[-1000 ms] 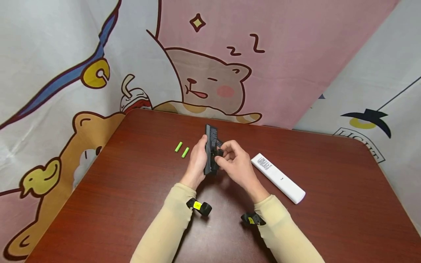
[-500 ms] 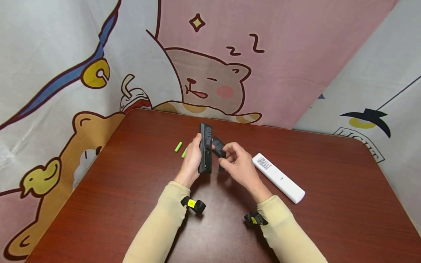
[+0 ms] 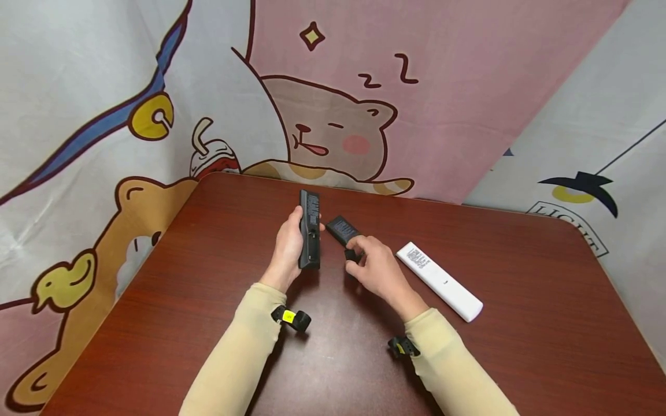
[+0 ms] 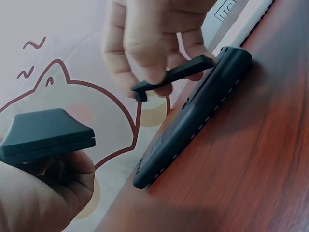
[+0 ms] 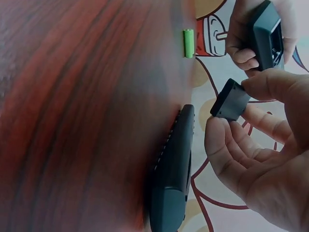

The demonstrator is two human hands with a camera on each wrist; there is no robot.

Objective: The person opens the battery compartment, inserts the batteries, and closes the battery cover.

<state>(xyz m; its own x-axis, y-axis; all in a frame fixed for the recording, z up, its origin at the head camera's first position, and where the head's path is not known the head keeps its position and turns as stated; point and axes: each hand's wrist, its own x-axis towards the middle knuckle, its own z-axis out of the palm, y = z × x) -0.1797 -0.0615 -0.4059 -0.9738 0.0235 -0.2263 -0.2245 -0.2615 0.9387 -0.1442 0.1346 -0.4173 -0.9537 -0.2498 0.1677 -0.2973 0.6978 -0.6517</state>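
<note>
My left hand (image 3: 285, 249) grips a black remote control (image 3: 309, 222) with its back turned up; the battery compartment in it is uncovered. Between the thumb and fingers of my right hand (image 3: 382, 271) is a small black battery cover (image 5: 231, 100), pinched by its edges. Under the right hand a second black remote control (image 3: 341, 229) lies on the table, printed back upward, partly hidden by the fingers in the head view. A green battery (image 5: 188, 43) shows on the table in the right wrist view; the left hand and its remote block it from the head view.
A white remote control (image 3: 441, 282) lies on the brown table (image 3: 520, 370), right of the right hand. Behind the table hangs a cloth (image 3: 442, 127) printed with cartoon animals.
The left hand has moved left with its black remote, covering the green batteries. The right hand has drawn the battery cover away from that remote and now holds it over the second one.
</note>
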